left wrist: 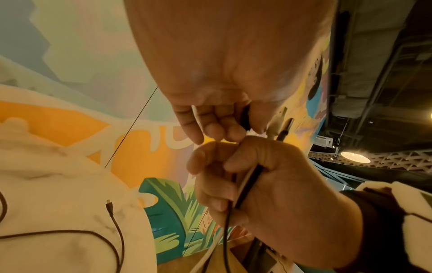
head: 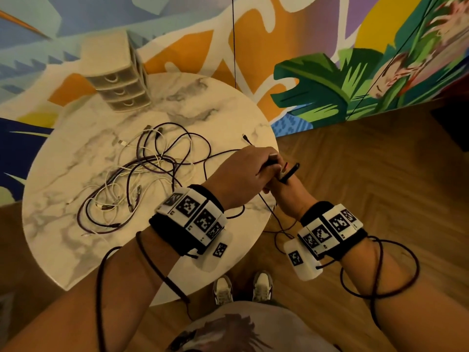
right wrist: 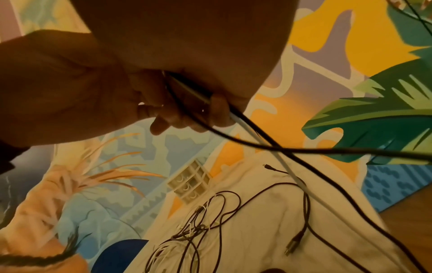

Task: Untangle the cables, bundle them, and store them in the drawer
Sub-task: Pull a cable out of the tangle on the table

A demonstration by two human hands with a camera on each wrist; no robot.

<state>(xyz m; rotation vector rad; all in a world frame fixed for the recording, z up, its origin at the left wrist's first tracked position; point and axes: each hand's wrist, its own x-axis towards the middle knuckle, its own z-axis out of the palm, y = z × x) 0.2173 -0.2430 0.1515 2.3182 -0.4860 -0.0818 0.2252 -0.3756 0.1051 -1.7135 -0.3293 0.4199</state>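
Our left hand and right hand both grip black and white cables; a tangle covers the table, drawers shut behind.

A round marble table is standing by a bright painted wall. Two shoes, maybe white, are standing on the wooden floor.

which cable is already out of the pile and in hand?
The thin black cable. Both the left hand and the right hand grip it at the table's near edge; the purple and white cables lie tangled mid-table, untouched.
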